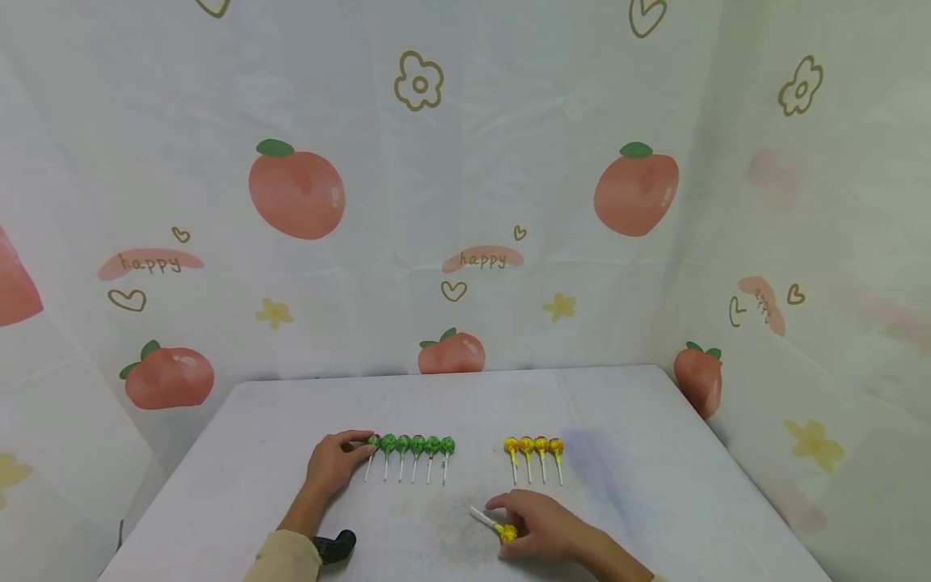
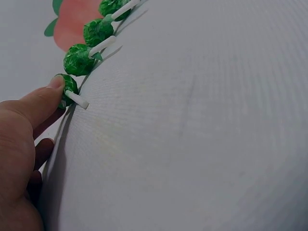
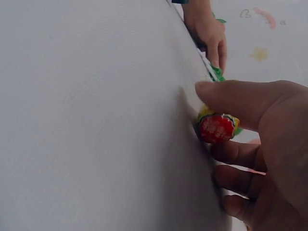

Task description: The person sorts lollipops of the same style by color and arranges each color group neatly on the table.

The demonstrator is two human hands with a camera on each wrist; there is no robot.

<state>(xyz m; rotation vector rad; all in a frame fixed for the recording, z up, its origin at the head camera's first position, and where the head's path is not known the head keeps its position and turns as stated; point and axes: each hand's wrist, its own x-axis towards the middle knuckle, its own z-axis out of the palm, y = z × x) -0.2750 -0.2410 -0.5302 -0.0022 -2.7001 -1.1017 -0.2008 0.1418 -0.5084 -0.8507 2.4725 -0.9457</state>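
Several green-wrapped lollipops (image 1: 418, 444) lie side by side in a row, white sticks toward me. My left hand (image 1: 334, 462) pinches the head of the leftmost green lollipop (image 2: 71, 87) between thumb and fingers. Nearer the front, a single yellow lollipop (image 1: 507, 533) lies slantwise, its stick pointing to the far left. Around its head is my right hand (image 1: 541, 524), thumb and index spread apart. In the right wrist view the lollipop's red-and-yellow wrapper (image 3: 216, 128) shows between the thumb and the bent fingers; contact is hard to make out.
Several yellow lollipops (image 1: 534, 446) form a second row to the right of the green ones. The white table (image 1: 407, 404) meets a printed curtain (image 1: 465, 162) at the back. Something black (image 1: 336, 547) is at the left wrist.
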